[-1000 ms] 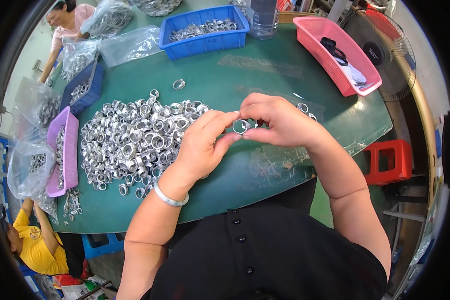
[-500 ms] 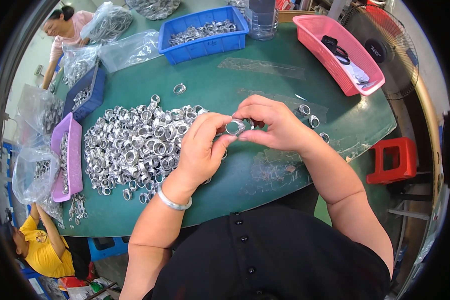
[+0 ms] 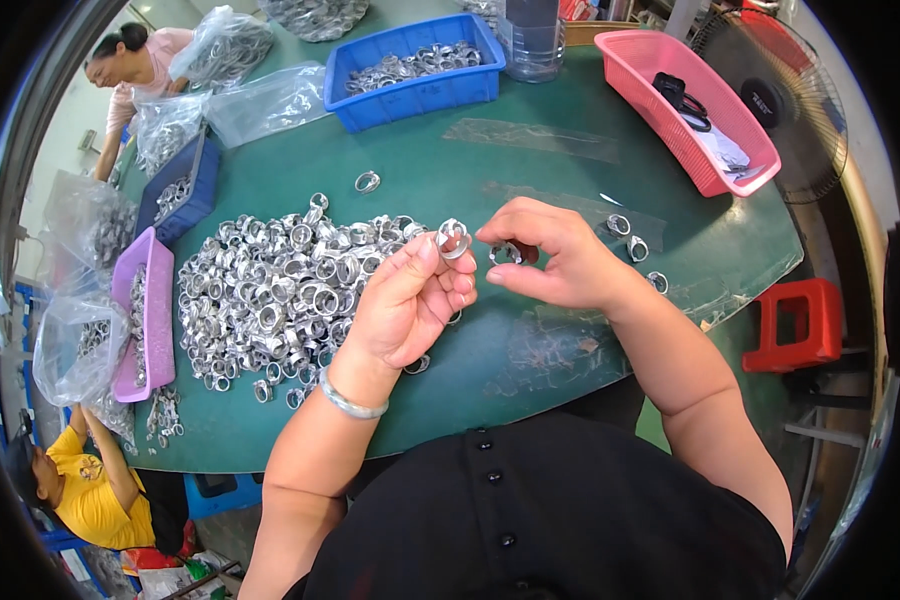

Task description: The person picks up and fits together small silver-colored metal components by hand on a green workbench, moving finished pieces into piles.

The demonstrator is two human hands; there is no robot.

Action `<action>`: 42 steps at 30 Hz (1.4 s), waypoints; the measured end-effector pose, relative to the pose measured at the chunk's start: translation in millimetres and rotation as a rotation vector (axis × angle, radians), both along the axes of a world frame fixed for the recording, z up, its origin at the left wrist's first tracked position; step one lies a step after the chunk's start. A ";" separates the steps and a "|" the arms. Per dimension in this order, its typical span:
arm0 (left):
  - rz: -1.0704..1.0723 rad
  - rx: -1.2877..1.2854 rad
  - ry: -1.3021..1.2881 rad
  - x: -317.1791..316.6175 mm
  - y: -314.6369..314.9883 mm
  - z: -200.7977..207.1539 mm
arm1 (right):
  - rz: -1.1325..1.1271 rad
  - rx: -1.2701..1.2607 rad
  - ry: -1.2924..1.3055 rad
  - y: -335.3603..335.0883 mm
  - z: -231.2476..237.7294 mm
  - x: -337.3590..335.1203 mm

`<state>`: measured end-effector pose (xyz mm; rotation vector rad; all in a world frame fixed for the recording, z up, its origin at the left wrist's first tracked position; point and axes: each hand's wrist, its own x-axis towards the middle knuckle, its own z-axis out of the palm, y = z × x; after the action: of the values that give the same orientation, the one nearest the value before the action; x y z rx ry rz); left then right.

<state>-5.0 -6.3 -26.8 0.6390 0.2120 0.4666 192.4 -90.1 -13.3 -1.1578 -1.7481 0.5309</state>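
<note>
My left hand (image 3: 407, 305) is turned palm up, its fingertips pinching a silver metal ring (image 3: 453, 240) that stands upright. Just to its right, my right hand (image 3: 567, 258) holds a second silver ring (image 3: 504, 254) between curled fingers and thumb, partly hidden by them. The two hands are apart by a small gap. Left of my left hand spreads a large heap of similar rings (image 3: 270, 290) on the green tabletop (image 3: 530, 410). One loose ring (image 3: 367, 182) lies beyond the heap, and a few rings (image 3: 637, 248) lie right of my right hand.
A blue bin (image 3: 420, 100) of rings and a pink basket (image 3: 660, 110) with scissors stand at the back. Left are a purple basket (image 3: 157, 320), a dark blue bin (image 3: 205, 190) and plastic bags (image 3: 80, 345). Two people sit leftward. A red stool (image 3: 795, 325) and fan (image 3: 770, 105) are right.
My hands have drawn apart. The left has rolled palm up and lifted its ring upright, while the right keeps its own ring. The view has shifted slightly.
</note>
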 end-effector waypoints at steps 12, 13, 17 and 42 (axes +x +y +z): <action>-0.076 -0.199 -0.024 1.0 2.1 -0.5 | -0.019 -0.029 0.028 3.4 -6.7 1.4; -0.060 -0.185 0.028 1.1 2.1 0.5 | -0.017 -0.036 0.034 3.8 -7.4 1.5; -0.046 -0.213 0.017 0.8 2.1 0.8 | -0.018 -0.042 0.034 3.8 -7.3 0.9; -0.248 -0.319 -0.193 -3.1 2.4 4.9 | -0.023 -0.009 -0.044 0.3 -1.0 -1.6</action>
<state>-8.0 -3.9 -21.9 0.2998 0.0204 0.2451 190.8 -89.7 -14.3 -1.2023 -1.7689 0.5031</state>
